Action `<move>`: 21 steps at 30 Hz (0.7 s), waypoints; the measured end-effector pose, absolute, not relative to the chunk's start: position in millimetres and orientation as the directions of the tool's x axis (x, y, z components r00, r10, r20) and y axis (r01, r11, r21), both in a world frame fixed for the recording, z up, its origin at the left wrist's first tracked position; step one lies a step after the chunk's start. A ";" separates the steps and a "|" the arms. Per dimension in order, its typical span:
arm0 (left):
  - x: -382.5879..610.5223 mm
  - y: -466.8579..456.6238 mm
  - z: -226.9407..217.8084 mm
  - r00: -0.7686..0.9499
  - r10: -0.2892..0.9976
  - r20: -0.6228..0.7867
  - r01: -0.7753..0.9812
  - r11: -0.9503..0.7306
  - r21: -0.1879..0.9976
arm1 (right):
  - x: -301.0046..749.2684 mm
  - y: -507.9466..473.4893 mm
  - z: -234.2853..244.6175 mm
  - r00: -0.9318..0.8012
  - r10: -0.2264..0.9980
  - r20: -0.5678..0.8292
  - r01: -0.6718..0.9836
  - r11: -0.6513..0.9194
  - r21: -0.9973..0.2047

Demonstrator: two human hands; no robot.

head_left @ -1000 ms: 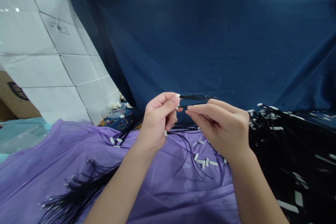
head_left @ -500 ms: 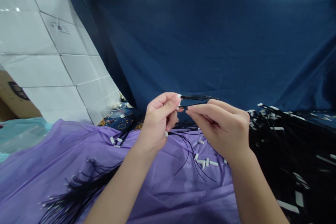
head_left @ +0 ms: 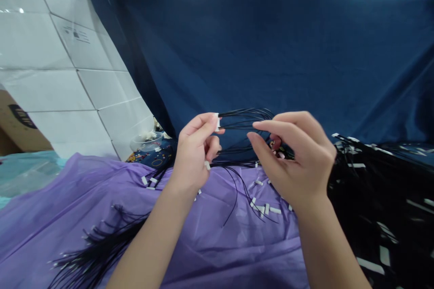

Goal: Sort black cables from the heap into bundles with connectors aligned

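My left hand (head_left: pixel 195 149) pinches a small white connector (head_left: pixel 217 122) between thumb and forefinger. Several thin black wires (head_left: pixel 244 112) run rightward from that connector and pass behind my right hand (head_left: pixel 298 158). The thumb and forefinger of my right hand are apart near the wires, with no wire between their tips. Its other fingers are curled, and I cannot make out whether they touch the wires. A second white connector (head_left: pixel 207 165) shows under my left palm, with more black wires trailing from it over the purple sheet (head_left: pixel 217 253).
Loose white connectors (head_left: pixel 267 209) lie on the sheet. A bundle of black wires (head_left: pixel 101 248) is at front left; a large dark heap of wires (head_left: pixel 359 207) with white connectors fills the right. Behind hangs a blue cloth (head_left: pixel 271 54). White boxes (head_left: pixel 57 90) and a clear bowl (head_left: pixel 147 141) stand left.
My left hand has shifted a little left with the connector. My right thumb and forefinger have parted and come off the wire close to the connector, and that hand has moved right.
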State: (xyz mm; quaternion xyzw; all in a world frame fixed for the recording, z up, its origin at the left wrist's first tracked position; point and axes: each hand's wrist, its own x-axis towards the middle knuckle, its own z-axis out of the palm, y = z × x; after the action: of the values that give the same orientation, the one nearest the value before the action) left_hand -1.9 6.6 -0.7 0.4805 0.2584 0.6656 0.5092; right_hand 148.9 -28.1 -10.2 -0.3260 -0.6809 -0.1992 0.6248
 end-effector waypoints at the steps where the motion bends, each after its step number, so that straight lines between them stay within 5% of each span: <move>1: -3.1 7.5 -0.3 -0.042 0.928 0.370 -0.438 -0.350 0.828 | 149.1 -30.0 -8.4 0.037 0.179 0.983 0.699 0.698 -0.153; 6: -7.5 10.3 0.7 -0.160 0.924 0.348 -0.508 -0.379 0.773 | 152.1 -37.1 -2.7 0.080 0.200 0.976 0.668 0.716 -0.202; 14: -8.3 9.1 4.1 -0.197 0.935 0.296 -0.599 -0.354 0.718 | 146.9 -33.0 -11.3 -0.246 0.683 0.687 0.670 0.632 -0.388; 21: -7.8 8.7 4.3 -0.199 0.935 0.293 -0.586 -0.353 0.730 | 142.6 -30.0 -14.4 -0.300 0.726 0.619 0.681 0.617 -0.393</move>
State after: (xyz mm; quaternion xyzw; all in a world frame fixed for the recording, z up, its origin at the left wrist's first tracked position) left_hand -7.8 8.7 4.3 0.3659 0.2388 0.7367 0.5161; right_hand 142.6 -30.0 -14.4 -0.4365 -0.8059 0.0278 0.3991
